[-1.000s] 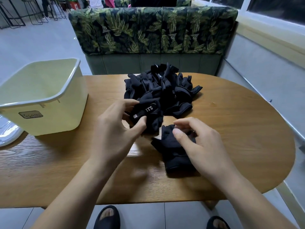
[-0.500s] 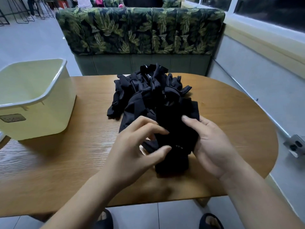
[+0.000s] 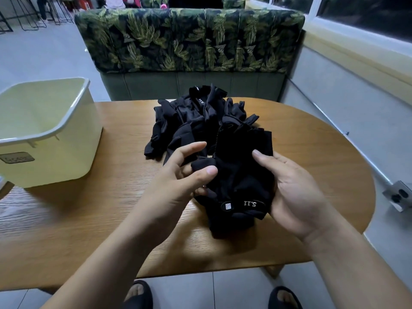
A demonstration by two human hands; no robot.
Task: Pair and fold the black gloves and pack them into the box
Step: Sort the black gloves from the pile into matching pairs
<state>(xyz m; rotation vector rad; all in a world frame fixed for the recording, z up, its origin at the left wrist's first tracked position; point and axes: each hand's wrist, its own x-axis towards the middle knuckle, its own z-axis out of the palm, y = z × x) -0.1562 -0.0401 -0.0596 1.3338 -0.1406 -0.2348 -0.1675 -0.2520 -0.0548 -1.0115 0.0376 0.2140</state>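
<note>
A pair of black gloves (image 3: 239,181) with a white "5.11" wrist label is held just above the wooden table (image 3: 111,208), one laid on the other. My left hand (image 3: 176,186) pinches their left edge between thumb and fingers. My right hand (image 3: 292,192) cups their right side, thumb on top. Behind them lies a heap of more black gloves (image 3: 196,119). The pale yellow box (image 3: 73,121) stands open at the table's left end; nothing shows on the part of its inside that I see.
A leaf-patterned bench back (image 3: 189,41) runs behind the table. A wall with a window ledge (image 3: 356,52) is on the right, with a socket box (image 3: 399,195) low down. My feet in black sandals (image 3: 138,295) show below the table's front edge.
My hands have brought two separate gloves together and lifted them as one stack. The wrist label now faces me, and the view has drifted left again.
</note>
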